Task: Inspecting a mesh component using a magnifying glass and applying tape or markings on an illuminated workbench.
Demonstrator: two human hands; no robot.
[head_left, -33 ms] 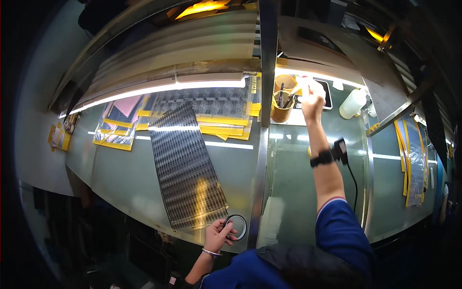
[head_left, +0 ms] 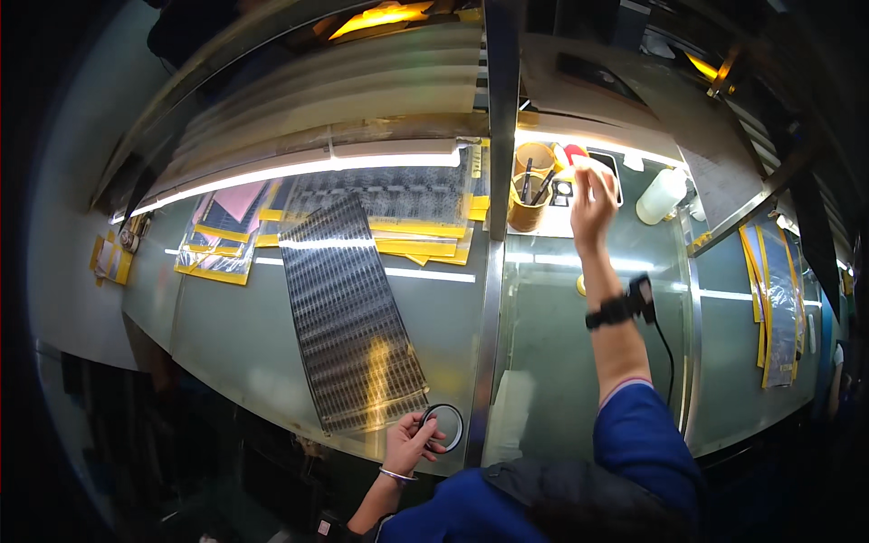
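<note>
My left hand (head_left: 413, 443) is closed on a thin black ring (head_left: 460, 429), which looks like a narrow roll of tape, by the bench's near edge. Just beyond it lies a long dark film sheet (head_left: 348, 317) with a dense repeated pattern, slanting across the glass top. My right hand (head_left: 593, 206) reaches far forward, its bent fingers in front of a dark-faced tray with a white rim (head_left: 618, 185) and a red thing (head_left: 574, 154). Glare and blur hide whether its fingertips hold anything. Left of it stand two tan cups (head_left: 528, 214), the nearer with dark pen-like tools inside.
Yellow-edged film sheets (head_left: 421, 244) lie stacked at the back, with more at the left (head_left: 213, 264) and far right (head_left: 777, 317). A translucent white bottle (head_left: 662, 195) stands right of my right hand. A metal post (head_left: 500, 136) and a bright tube light (head_left: 299, 172) cross the bench.
My right hand has drawn back slightly toward me from the tray and cups, uncovering the red thing and a small black-and-white item. My left hand and the ring stay put.
</note>
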